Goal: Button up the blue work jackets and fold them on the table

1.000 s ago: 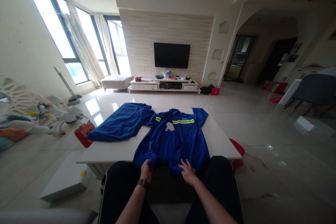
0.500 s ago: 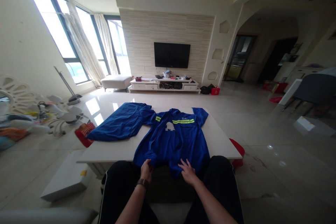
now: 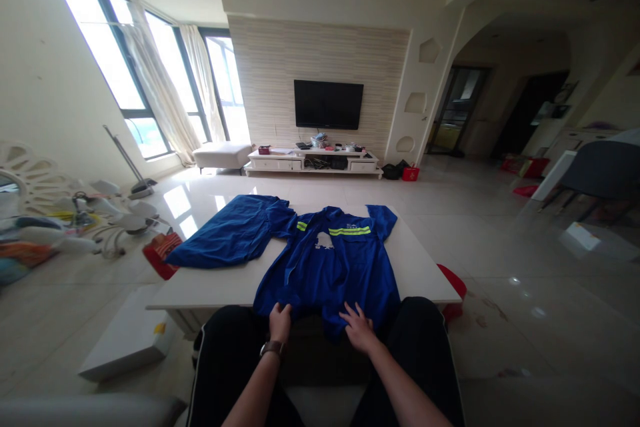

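A blue work jacket [image 3: 363, 260] with yellow-green reflective stripes lies spread on a white table [image 3: 415, 273], its lower edge hanging over the near side toward my knees. Its front is partly open, and a pale patch shows in the middle. My left hand [image 3: 280, 321], with a watch on the wrist, is closed on the jacket's lower left hem. On the lower right part of the jacket, my right hand [image 3: 357, 327] rests with its fingers spread. A second blue garment [image 3: 225, 233] lies at the table's left, touching the jacket's sleeve.
Red stools [image 3: 453, 287] show at both sides of the table. A white box [image 3: 127, 340] stands on the floor at the left. Against the far wall are a low TV cabinet [image 3: 280, 163] and a television [image 3: 329, 105]. A dark chair [image 3: 600, 170] is at the right.
My left hand has turned slightly and its fingers have closed more on the hem. The right hand and both garments look the same.
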`<move>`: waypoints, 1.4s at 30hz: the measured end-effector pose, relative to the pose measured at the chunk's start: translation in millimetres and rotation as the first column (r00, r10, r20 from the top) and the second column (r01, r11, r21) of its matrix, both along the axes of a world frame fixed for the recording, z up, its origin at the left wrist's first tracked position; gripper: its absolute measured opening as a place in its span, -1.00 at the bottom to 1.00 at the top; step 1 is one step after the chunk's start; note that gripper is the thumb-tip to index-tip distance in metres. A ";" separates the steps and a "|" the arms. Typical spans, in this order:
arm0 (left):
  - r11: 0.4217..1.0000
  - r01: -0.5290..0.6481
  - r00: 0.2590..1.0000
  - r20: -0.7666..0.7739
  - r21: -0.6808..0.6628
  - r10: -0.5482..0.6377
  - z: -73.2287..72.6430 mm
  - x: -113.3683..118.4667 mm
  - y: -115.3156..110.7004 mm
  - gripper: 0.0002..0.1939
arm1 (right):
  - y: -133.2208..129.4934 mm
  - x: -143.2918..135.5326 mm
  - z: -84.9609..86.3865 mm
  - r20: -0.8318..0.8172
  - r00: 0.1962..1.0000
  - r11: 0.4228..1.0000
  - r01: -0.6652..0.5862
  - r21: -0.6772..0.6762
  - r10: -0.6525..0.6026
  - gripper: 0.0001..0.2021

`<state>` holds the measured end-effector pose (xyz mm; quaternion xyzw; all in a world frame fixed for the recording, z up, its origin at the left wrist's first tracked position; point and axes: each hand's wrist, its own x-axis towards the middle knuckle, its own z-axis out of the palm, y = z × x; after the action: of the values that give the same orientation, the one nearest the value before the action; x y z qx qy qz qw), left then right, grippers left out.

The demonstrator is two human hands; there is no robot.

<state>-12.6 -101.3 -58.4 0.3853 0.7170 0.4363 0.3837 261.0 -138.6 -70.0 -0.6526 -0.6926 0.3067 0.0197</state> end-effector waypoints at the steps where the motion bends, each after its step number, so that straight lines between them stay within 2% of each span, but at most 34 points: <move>1: 0.999 0.038 0.998 -0.050 -0.005 -0.038 3.0 0.8 0.5 -0.72 | -0.1 -0.7 0.8 0.020 1.000 1.000 0.005 0.010 -0.005 -0.36; 3: 0.989 0.144 0.964 -0.220 -0.028 -0.147 10.3 3.6 2.5 -0.71 | 1.7 -2.3 4.0 0.072 0.997 0.999 0.035 0.019 -0.036 -0.34; 4: 0.978 0.204 0.925 -0.319 -0.047 -0.208 13.9 5.4 4.2 -0.72 | 3.8 -3.0 6.2 0.100 0.993 0.998 0.057 0.019 -0.059 -0.34; 7: 0.921 0.354 0.757 -0.528 -0.162 -0.384 20.9 10.9 11.8 -0.78 | 15.7 -4.6 13.4 0.155 0.981 0.993 0.118 -0.006 -0.116 -0.36; 10: 0.847 0.439 0.624 -0.576 -0.301 -0.528 20.5 15.5 23.9 -0.75 | 35.3 -4.2 18.8 0.166 0.979 0.992 0.125 -0.033 -0.117 -0.36; 13: 0.799 0.483 0.552 -0.583 -0.358 -0.596 16.7 18.0 41.4 -0.61 | 59.6 -0.3 22.3 0.186 0.978 0.994 0.102 -0.036 -0.094 -0.38; 17: 0.774 0.513 0.517 -0.586 -0.371 -0.624 14.6 16.3 71.8 -0.50 | 92.1 9.3 24.3 0.203 0.978 0.998 0.055 -0.036 -0.046 -0.38; 23: 0.717 0.584 0.438 -0.596 -0.381 -0.673 15.9 7.3 118.7 -0.51 | 131.4 17.9 14.1 0.282 0.960 1.000 -0.012 0.021 0.005 -0.33; 29: 0.685 0.625 0.390 -0.611 -0.373 -0.689 13.0 5.2 154.1 -0.54 | 168.9 18.0 1.5 0.295 0.955 0.995 0.000 0.096 -0.028 -0.36; 37: 0.698 0.629 0.435 -0.588 -0.343 -0.682 3.8 20.9 178.9 -0.64 | 210.6 19.9 0.2 0.317 0.948 0.992 -0.003 0.126 -0.038 -0.38; 42: 0.687 0.649 0.466 -0.543 -0.326 -0.698 7.1 17.9 175.0 -0.63 | 205.6 26.7 14.3 0.291 0.956 0.997 -0.057 0.053 0.039 -0.38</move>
<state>5.3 73.7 -51.3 0.7436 0.6060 0.0670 0.2743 287.8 67.1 -55.7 -0.6726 -0.7127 0.1869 -0.0695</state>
